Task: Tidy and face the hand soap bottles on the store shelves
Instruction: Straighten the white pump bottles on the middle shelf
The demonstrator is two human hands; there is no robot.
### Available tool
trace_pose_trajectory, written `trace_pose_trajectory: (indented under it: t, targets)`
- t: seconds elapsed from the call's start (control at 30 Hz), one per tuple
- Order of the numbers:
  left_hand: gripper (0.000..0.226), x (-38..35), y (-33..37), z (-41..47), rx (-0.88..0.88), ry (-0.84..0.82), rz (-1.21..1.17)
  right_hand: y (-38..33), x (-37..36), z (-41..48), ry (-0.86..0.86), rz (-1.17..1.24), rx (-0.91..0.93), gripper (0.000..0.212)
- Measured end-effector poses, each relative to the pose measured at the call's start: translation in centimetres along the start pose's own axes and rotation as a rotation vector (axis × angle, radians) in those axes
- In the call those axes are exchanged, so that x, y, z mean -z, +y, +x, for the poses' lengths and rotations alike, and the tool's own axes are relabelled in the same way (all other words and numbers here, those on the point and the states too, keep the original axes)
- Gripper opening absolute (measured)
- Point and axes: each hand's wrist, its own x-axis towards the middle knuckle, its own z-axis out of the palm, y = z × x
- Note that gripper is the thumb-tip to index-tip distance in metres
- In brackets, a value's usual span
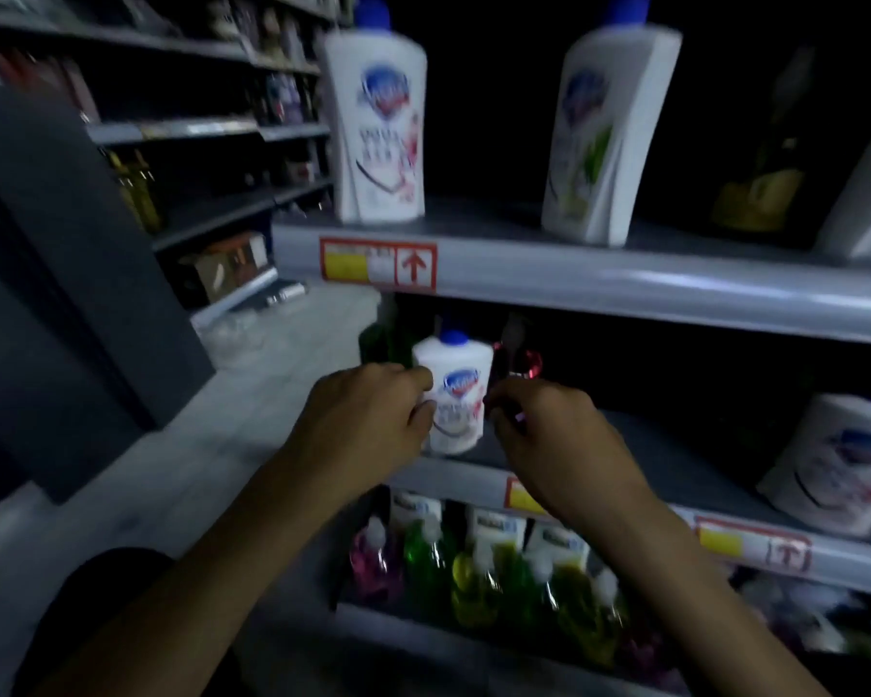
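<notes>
The white soap bottle (456, 394) stands at the front left of the middle shelf (448, 477), close to its lip. Your left hand (368, 415) grips it from its left side, fingers and thumb curled round the body. Turn it on its base rather than lifting it, so the logo looks squarely out into the aisle, then draw it flush with the shelf edge. The label seems to face nearly forward already, so a small twist should do. Hold low on the body, since a bottle with a tall cap probably tips if pushed near the top. It is a white bottle with a blue cap, a blue badge logo and pinkish-red print beneath; blur hides the lettering. Your right hand (549, 435) is just beside it, fingers curled toward a dark reddish bottle (516, 359) that stands immediately to the right of the white one. I cannot tell whether those fingers pinch it or only come near it, so take care it does not get knocked as you turn its neighbour. Well apart to the right on the same shelf, another white bottle (835, 460) sits at an angle and likely wants facing too. On the upper shelf (624, 289) stand two taller white bottles, one with pink print (378, 128) and one with green print (609, 138) that looks tilted. Below, a row of clear bottles (473, 570) holds pink, green and yellow liquid.
</notes>
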Motion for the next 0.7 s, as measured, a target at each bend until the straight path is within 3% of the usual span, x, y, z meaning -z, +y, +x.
trace_pose_trajectory:
  t: [0.2, 0.27, 0.33, 0.43, 0.53, 0.6, 0.7]
  targets:
    - [0.011, 8.7, -3.3, 2.6, 0.132, 0.44, -0.36, -6.7, 5.5, 2.3, 0.214, 0.217, 0.169, 0.018]
    - [0.012, 10.5, -5.0, 4.4, 0.202, 0.478, -0.446, -8.6, 6.6, 4.5, 0.291, 0.257, 0.19, 0.02]
    - [0.017, 11.2, -7.0, 6.6, 0.277, 0.392, -0.545, -10.2, 7.4, 7.5, 0.328, 0.251, 0.199, 0.029]
    - [0.032, 10.9, -9.5, 10.0, 0.338, 0.133, -0.686, -11.0, 7.7, 12.4, 0.279, 0.218, 0.11, 0.034]
    - [0.035, 10.0, -11.6, 12.5, 0.275, -0.082, -0.728, -10.1, 7.0, 16.9, 0.062, 0.293, -0.051, 0.056]
    - [0.025, 9.0, -12.7, 13.4, 0.246, -0.126, -0.76, -8.9, 6.2, 19.0, -0.123, 0.377, -0.082, 0.07]
    - [0.018, 8.2, -13.2, 13.3, 0.229, -0.132, -0.835, -7.5, 4.9, 20.1, -0.251, 0.363, -0.017, 0.05]
